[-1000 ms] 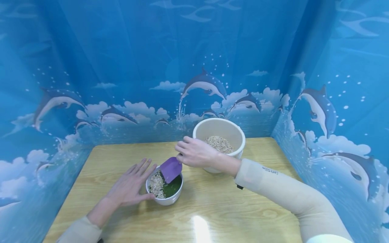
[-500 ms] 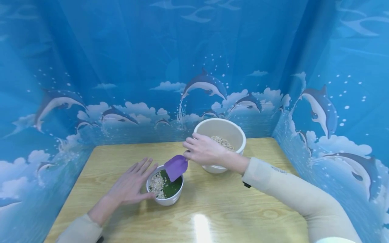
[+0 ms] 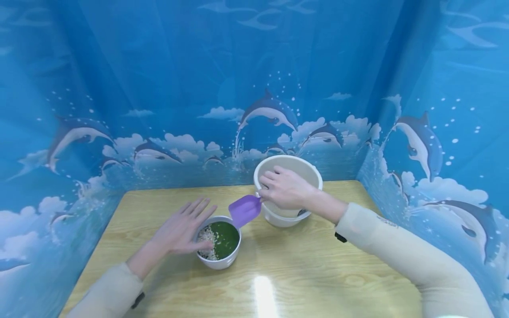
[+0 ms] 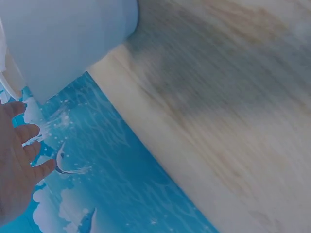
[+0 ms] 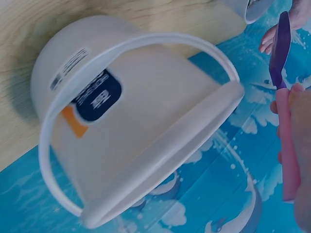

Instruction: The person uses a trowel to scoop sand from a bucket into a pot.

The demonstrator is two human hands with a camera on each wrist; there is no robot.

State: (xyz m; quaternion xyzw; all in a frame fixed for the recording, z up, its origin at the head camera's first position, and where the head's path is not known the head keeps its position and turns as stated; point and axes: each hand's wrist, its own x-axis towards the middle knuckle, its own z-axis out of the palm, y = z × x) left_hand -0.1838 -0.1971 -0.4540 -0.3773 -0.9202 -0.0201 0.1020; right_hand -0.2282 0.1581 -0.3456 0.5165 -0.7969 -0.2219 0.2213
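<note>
My right hand (image 3: 288, 190) grips a small shovel by its pink handle (image 5: 289, 150). The shovel's purple blade (image 3: 244, 210) hangs between the two containers, near the right rim of a small white bowl (image 3: 218, 264). Inside that bowl, pale gravel-like bits (image 3: 207, 232) lie on the left over a green bottom. My left hand (image 3: 179, 232) is spread flat at the bowl's left side, its thumb reaching over the rim. In the left wrist view, the fingers (image 4: 26, 131) are extended below the bowl's wall. Under my right hand stands a white bucket (image 3: 276, 217), its contents mostly hidden by the hand.
The bucket's handle (image 5: 160, 38) hangs down its near side, and a label (image 5: 99, 96) shows on its wall. Both containers stand on a wooden table (image 3: 318, 265). A blue dolphin-print curtain (image 3: 191, 79) encloses the table's back and sides.
My right hand has moved right with the shovel, away from over the small bowl to above the bucket. My left hand has shifted slightly right, its thumb now over the gravel-like bits.
</note>
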